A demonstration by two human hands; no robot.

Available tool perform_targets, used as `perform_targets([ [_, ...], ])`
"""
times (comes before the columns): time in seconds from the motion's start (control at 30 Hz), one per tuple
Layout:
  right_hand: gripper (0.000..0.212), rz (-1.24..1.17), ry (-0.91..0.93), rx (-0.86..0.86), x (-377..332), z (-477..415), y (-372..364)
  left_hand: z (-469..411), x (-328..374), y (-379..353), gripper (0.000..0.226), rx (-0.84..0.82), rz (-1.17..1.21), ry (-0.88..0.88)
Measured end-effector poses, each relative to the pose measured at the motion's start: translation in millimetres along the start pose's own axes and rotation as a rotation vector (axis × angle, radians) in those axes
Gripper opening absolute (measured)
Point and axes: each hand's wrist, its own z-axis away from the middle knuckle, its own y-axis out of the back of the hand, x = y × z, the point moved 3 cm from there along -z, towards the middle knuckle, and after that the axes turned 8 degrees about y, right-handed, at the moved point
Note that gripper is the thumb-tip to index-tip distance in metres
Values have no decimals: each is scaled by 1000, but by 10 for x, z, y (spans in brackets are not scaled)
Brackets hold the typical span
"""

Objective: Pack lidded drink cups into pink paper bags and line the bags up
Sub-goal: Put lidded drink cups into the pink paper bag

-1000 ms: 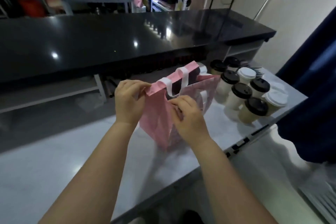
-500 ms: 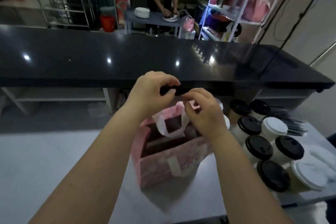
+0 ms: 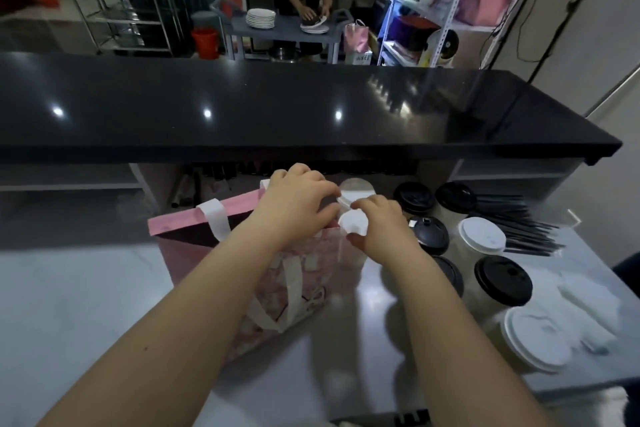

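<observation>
L hand [image 3: 298,204] grips pink bag [image 3: 187,253] rim; R hand [image 3: 384,225] pinches white handle [image 3: 353,224], prob.

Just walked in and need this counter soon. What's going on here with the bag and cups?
A person is readying a pink paper bag that stands open on the pale counter. The left hand grips its rim; the right hand pinches what looks like its white handle strap. Lidded paper cups stand unpacked to its right.

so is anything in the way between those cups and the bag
Only the hands: the left hand and right hand hold the white handle at the right edge of the bag, the side facing the cups. Nothing else shows between them, and its mouth looks open.
</observation>
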Motion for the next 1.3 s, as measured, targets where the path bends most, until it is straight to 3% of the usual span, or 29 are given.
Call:
perform_targets([
  [0.17, 82, 105, -58, -108, 121, -91, -369, -13, 6, -66, 36, 34, -14, -21],
  [0.33, 72, 144, -51, -103, 109, -107, -616, 14, -3, -92, 37, 56, -64, -15],
  [0.53, 57, 63, 3, 38, 118, -12, -709, 89, 61, -154, 56, 73, -67, -5],
  [0.7, 71, 37, -46, 73, 162, 60, -717, 107, 108, -199, 54, 80, -96, -10],
  [0.77, 78, -10, -71, 94, 197, 106, -637, 106, 115, -207, 50, 75, -102, -7],
  [1.0, 71, -337, 66, 567, 76, 150, 345, 80, 77, -17, 33, 59, -23, -12],
  [1.17, 70, -351, 209, 601, -292, -6, 753, 217, -116, 345, 32, 129, 47, 57],
  [1.3, 65, -336, 312, 541, -625, -173, 800, 478, -375, 604, 19, 139, 107, 156],
])
